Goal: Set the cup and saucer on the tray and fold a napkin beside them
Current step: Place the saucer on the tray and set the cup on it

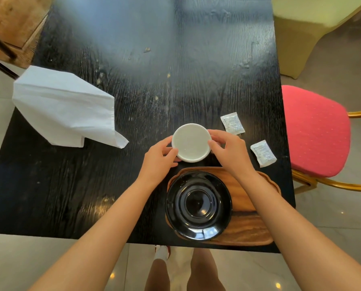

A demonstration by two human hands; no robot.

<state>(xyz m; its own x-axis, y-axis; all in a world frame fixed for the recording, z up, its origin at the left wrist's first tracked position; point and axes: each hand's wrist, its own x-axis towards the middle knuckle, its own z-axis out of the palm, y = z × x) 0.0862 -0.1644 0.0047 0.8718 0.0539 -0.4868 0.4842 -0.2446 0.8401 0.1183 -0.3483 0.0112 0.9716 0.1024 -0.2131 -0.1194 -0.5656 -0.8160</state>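
Far left: white napkin (64, 110) lying loosely on the black tabletop (70, 185), one edge hanging past the corner, not yet folded. Toward the middle: left hand (157, 162) at the left rim of the white cup (191, 142), fingers (167, 151) curled round its side, thumb on the near edge. Cup upright, mouth facing the camera, just beyond the far edge of the wooden tray (244, 194); whether resting on the tabletop or lifted clear could not be told. Right hand (231, 153) gripping the opposite rim in the same way, fingers wrapped round the wall. Below the hands: black saucer (198, 205) already seated on the left part of the tray, centre well bare. Further right: two small white sachets (232, 123) on the tabletop, then a red chair seat (314, 131) beside the table. Step in hand, by appearances: bringing the cup to the saucer. Next move likely called for drawing the cup toward the body, level, and lowering it into the saucer's well; napkin folding left for after.
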